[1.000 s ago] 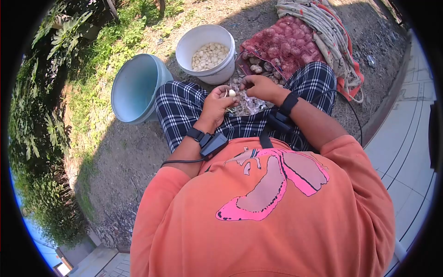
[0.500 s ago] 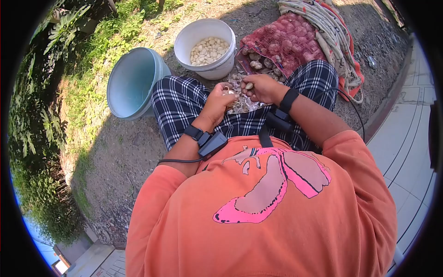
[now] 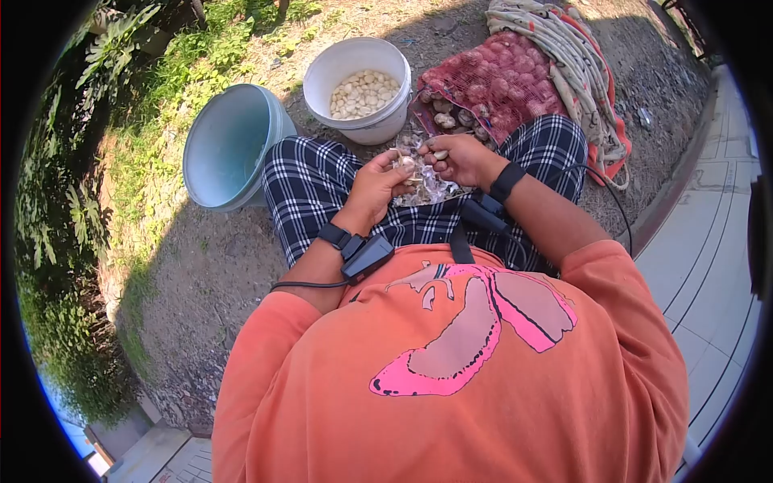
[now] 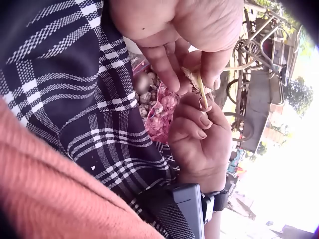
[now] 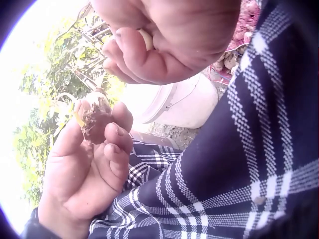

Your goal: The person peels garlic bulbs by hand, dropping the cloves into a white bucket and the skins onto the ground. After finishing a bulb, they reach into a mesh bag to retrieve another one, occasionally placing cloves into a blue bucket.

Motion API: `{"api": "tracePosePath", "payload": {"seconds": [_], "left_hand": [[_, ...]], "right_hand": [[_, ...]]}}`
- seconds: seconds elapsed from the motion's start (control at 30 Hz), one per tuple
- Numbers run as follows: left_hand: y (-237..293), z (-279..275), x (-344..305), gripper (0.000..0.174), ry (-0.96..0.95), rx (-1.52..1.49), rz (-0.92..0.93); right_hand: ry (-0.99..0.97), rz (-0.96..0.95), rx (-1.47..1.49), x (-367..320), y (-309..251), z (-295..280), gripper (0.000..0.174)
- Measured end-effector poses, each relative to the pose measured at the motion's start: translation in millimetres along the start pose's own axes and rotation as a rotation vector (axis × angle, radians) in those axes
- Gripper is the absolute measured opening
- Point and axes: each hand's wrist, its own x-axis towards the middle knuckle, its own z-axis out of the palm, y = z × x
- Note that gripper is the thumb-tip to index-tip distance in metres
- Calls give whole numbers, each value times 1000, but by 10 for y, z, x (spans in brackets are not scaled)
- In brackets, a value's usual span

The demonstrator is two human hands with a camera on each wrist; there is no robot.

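Observation:
My left hand (image 3: 373,187) pinches a broken garlic head (image 5: 94,117) between thumb and fingers; its dry skin and a pale strip of stem (image 4: 203,92) hang from it. Close beside it, my right hand (image 3: 469,161) has its fingers curled round a garlic clove (image 3: 440,154), which also peeks out of the fist in the right wrist view. The two hands nearly meet over the lap in the head view. Below them lies a heap of papery garlic skins (image 3: 435,187).
Beyond the knees stands a white bucket (image 3: 386,125) holding many peeled cloves (image 3: 364,94). A pale blue bucket (image 3: 278,121) is to its left. At the right, a red mesh sack (image 3: 511,76) of garlic heads lies open toward the lap, beside a striped cloth (image 3: 581,72).
The right hand, earlier showing no clove, now holds one in its curled fingers. The white piece in the left hand shows less brightly, and the hands stay close together.

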Motion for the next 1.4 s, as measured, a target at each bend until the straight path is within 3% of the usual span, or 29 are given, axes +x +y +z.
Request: {"api": "tracePosePath", "payload": {"seconds": [0.03,0.13,0.33,0.8,0.9,1.13,1.33,1.4], "left_hand": [[-14,-1,0,25,2,-3,5],[-68,-63,56,46,-14,67,-70],[-95,-28,38,32,-66,208,-44],[-125,-57,90,35,-88,107,20],[-135,-89,112,36,-108,85,19],[-57,-30,69,36,-86,125,-17],[-124,-53,140,30,-93,109,1],[-111,-49,112,27,-78,124,1]], "right_hand": [[6,-6,13,-8,0,2,17],[19,-45,9,-39,-23,23,15],[20,-57,13,-354,-392,103,11],[85,-149,-44,-278,-435,329,10],[91,-172,-4,-222,-431,411,16],[32,-172,4,-200,-579,772,22],[-7,-156,-171,-31,-716,1219,20],[9,-138,-255,100,-777,1479,26]]}}
